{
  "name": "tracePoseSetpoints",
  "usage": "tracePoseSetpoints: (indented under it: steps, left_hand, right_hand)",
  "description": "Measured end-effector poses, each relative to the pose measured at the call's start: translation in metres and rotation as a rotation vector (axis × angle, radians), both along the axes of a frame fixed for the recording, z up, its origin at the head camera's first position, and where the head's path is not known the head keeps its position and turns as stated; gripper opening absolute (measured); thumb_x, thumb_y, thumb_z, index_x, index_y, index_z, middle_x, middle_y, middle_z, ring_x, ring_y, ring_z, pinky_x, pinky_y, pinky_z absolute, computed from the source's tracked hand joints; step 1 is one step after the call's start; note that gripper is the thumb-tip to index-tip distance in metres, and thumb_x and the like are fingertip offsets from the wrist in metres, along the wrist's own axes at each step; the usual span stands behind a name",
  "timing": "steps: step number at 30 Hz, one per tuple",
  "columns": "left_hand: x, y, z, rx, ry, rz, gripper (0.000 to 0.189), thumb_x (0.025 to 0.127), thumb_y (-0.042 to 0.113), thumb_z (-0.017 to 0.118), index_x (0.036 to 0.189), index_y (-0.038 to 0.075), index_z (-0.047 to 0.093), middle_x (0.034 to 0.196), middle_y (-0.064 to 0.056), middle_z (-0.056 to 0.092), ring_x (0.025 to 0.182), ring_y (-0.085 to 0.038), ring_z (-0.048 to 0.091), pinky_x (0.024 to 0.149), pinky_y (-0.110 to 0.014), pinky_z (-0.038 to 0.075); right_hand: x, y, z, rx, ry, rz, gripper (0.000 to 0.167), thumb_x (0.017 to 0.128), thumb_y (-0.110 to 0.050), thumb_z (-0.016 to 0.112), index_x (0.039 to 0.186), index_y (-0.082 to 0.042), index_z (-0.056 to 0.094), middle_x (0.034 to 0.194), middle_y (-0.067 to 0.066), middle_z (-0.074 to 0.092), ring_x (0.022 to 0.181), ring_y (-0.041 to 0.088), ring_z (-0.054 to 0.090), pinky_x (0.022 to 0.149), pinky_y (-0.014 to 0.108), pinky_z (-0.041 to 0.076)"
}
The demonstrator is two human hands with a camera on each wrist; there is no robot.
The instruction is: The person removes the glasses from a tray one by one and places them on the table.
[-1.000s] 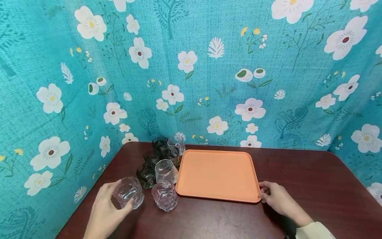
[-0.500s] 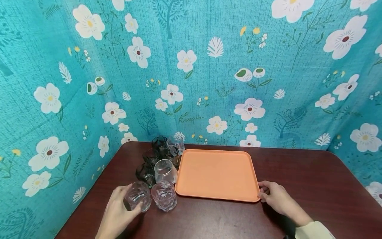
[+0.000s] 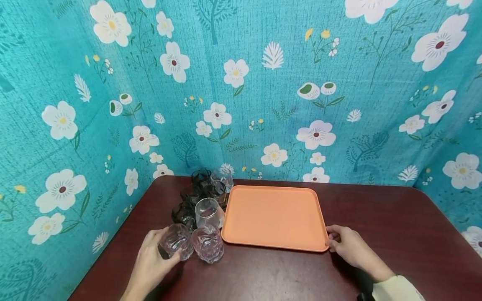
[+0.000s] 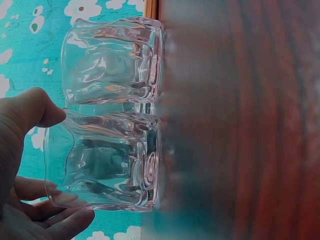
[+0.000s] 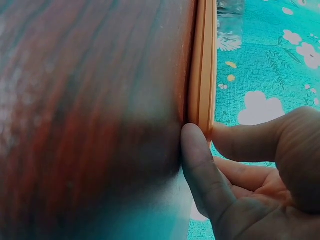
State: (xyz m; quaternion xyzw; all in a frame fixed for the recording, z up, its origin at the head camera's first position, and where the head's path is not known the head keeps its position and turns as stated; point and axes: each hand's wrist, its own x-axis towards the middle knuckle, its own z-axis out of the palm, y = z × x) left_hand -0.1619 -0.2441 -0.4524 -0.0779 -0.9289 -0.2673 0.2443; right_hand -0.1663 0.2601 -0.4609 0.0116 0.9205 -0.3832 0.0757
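Observation:
On the left of the head view my left hand (image 3: 152, 259) grips a clear wavy-sided drinking glass (image 3: 177, 241), thumb on the near side and fingers on the far side. In the left wrist view this glass stands upright on the table, right up against a second clear wavy glass (image 4: 112, 62). My right hand (image 3: 350, 246) holds the near right corner of an orange rectangular tray (image 3: 276, 217) lying on the table. Its thumb and a finger pinch the tray's rim (image 5: 202, 75) in the right wrist view.
Behind the two glasses stand a smooth clear glass (image 3: 208, 213) and several dark smoky glasses (image 3: 203, 184), bunched along the tray's left side. Another clear glass (image 3: 223, 179) is at the back. A flowered teal cloth (image 3: 263, 92) hangs behind the dark wooden table (image 3: 380, 213).
My left hand has moved to the right with its glass, closing the gap to the neighbouring clear glass. The right hand and the tray have stayed in place.

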Motion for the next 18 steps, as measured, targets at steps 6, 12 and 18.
tracePoseSetpoints:
  steps: [6, 12, 18]
  left_hand:
    - [0.0015, 0.0003, 0.0, -0.005, 0.008, -0.008, 0.067, 0.058, 0.018, 0.087, 0.116, -0.002, 0.062, 0.102, -0.007, 0.056, 0.095, -0.022, 0.055, 0.077, -0.044, 0.045]
    - [0.0027, 0.0012, -0.0004, -0.006, 0.029, -0.027, 0.066, 0.058, 0.016, 0.088, 0.116, -0.002, 0.062, 0.103, -0.008, 0.057, 0.097, -0.024, 0.055, 0.078, -0.044, 0.044]
    - [0.0026, 0.0021, -0.0026, 0.002, 0.037, -0.057, 0.066, 0.06, 0.017, 0.088, 0.117, -0.003, 0.061, 0.106, -0.01, 0.057, 0.101, -0.025, 0.053, 0.082, -0.043, 0.041]
  right_hand:
    - [0.0013, 0.0006, 0.001, 0.003, 0.004, -0.004, 0.038, 0.086, 0.004, 0.062, 0.12, 0.016, 0.052, 0.084, 0.007, 0.06, 0.068, 0.014, 0.062, 0.057, 0.028, 0.052]
    - [0.0026, 0.0001, 0.0003, -0.001, 0.011, 0.002, 0.037, 0.086, 0.004, 0.061, 0.12, 0.015, 0.052, 0.084, 0.007, 0.06, 0.068, 0.014, 0.063, 0.057, 0.028, 0.052]
    - [0.0037, -0.0011, 0.0004, -0.005, 0.024, 0.003, 0.035, 0.087, 0.003, 0.061, 0.12, 0.015, 0.053, 0.082, 0.008, 0.059, 0.068, 0.014, 0.062, 0.057, 0.027, 0.051]
